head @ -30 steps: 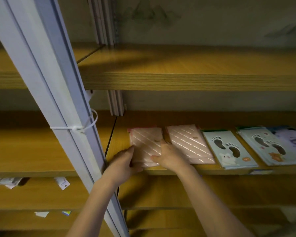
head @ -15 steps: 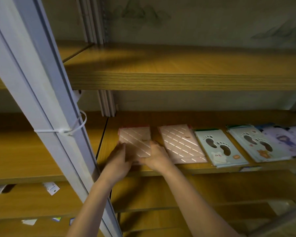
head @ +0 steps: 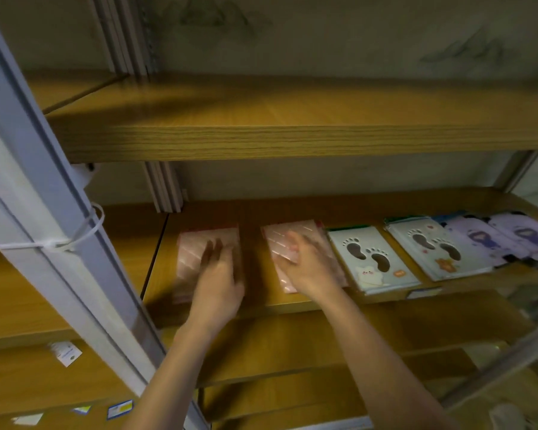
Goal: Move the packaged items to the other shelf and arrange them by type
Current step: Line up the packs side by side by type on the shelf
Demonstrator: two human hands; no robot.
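Observation:
On the middle wooden shelf [head: 292, 209] lie flat packages in a row. My left hand [head: 219, 274] rests flat, fingers straight, on the leftmost pink striped package [head: 196, 246], which looks blurred. My right hand [head: 305, 265] lies on the second pink striped package [head: 280, 237] beside it, fingers spread over it. To the right follow two pale green packages with footprint cut-outs [head: 371, 259] [head: 429, 243], then purple packages with a cartoon figure [head: 491, 237].
A grey upright post [head: 44, 212] with a white cable tie [head: 75, 240] slants across the left, close to my left arm. A bare wooden shelf [head: 292, 119] hangs above. Lower shelves on the left hold small paper tags [head: 65, 353].
My right hand has left the first pink package and shifted right onto the second one. My left hand has slid onto the top of the first package. The view has swung to the right.

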